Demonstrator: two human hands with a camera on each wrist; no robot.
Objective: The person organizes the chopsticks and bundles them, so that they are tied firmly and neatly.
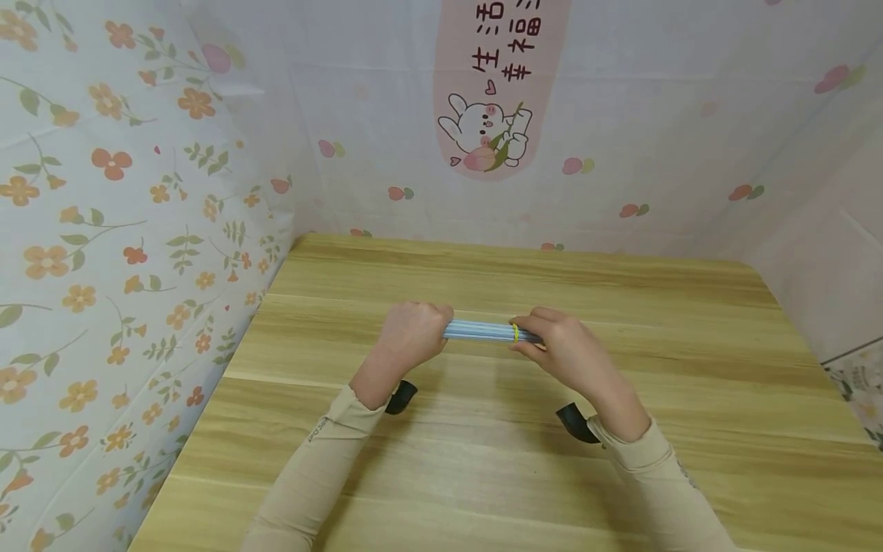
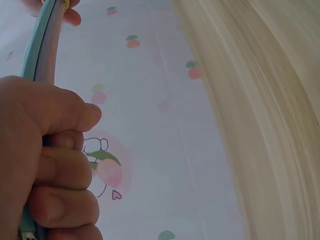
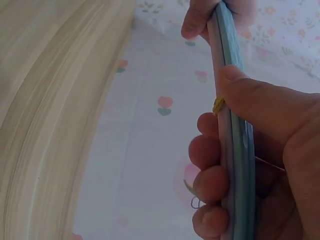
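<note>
A bundle of slim pastel pencils, blue and pink, is held level above the table between both hands. My left hand grips one end in a fist, its fingers wrapped round the pencils in the left wrist view. On the other end, my right hand curls its fingers and thumb round the bundle. A yellow rubber band encircles the pencils near the right thumb and fingertips. Most of both pencil ends is hidden inside the hands.
Below the hands lies a wood-grain table. A white printed cloth hangs behind it, and a floral cloth stands along the left edge. Black curved pieces show beside both wrists.
</note>
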